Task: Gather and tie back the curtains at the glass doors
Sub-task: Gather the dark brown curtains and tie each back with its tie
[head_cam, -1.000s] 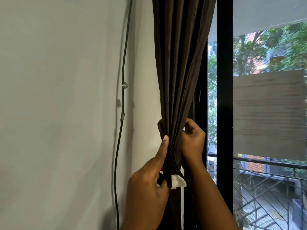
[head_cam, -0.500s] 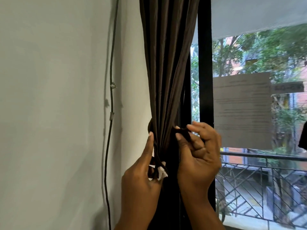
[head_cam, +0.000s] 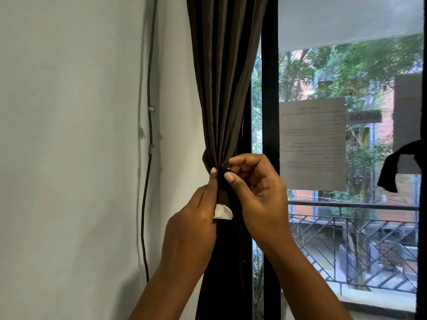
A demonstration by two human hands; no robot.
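Tying the gathered curtain at its waist

My left hand point(head_cam: 196, 218) pinches the tie's tagged end against the bundle; my right hand point(head_cam: 256, 192) pinches the dark tie band point(head_cam: 224, 179) between them. The curtain point(head_cam: 224, 88) runs vertically, cinched just above my fingertips, beside the door frame point(head_cam: 269, 88) and glass door point(head_cam: 346, 158) beyond.

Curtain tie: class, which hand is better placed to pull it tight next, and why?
Probably the right hand: it pinches the tie at the gathered curtain. The left hand steadies the bunch beside the white tag.
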